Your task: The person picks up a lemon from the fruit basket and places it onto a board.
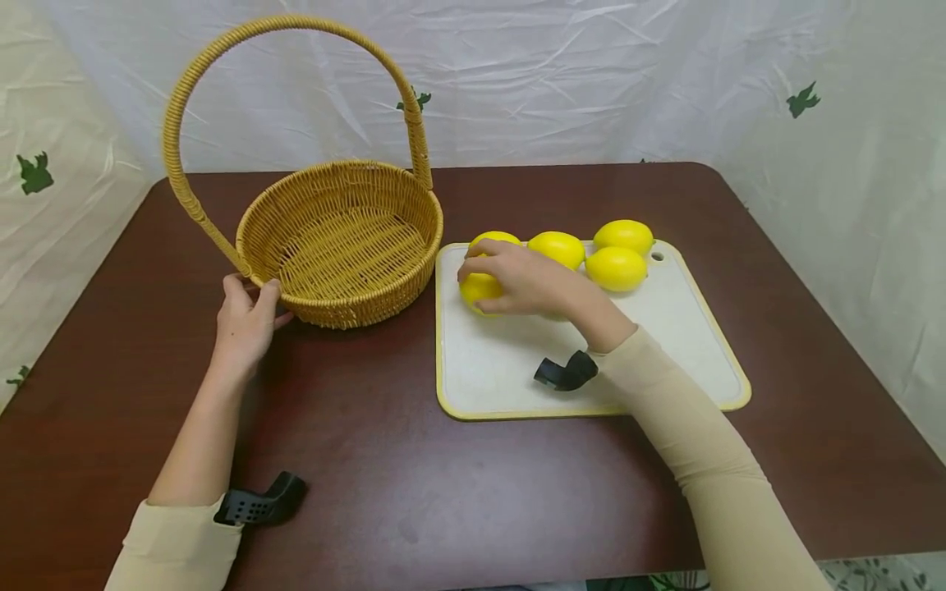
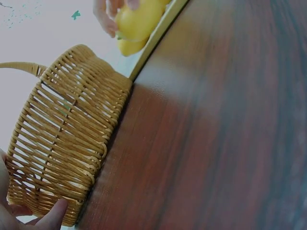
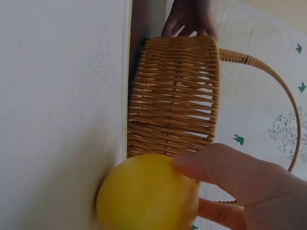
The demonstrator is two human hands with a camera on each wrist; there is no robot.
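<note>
A woven wicker basket (image 1: 347,304) with a tall hoop handle stands at the left of the table, its inside bare. My left hand (image 1: 247,324) grips its near left side by the foot of the handle; the left wrist view has the thumb and fingertips (image 2: 57,213) against the weave. On a white cutting board (image 1: 510,369) with a yellow edge, my right hand (image 1: 528,279) has its fingers and thumb around a yellow lemon (image 1: 479,291). That lemon (image 3: 146,194) fills the lower part of the right wrist view, close to the board. Part of it is hidden by the hand.
Several other lemons (image 1: 617,269) lie along the board's far side, one of them (image 1: 495,237) just behind my right hand. The dark brown table (image 1: 384,460) extends around basket and board. White cloth (image 1: 562,82) with green bird shapes hangs behind.
</note>
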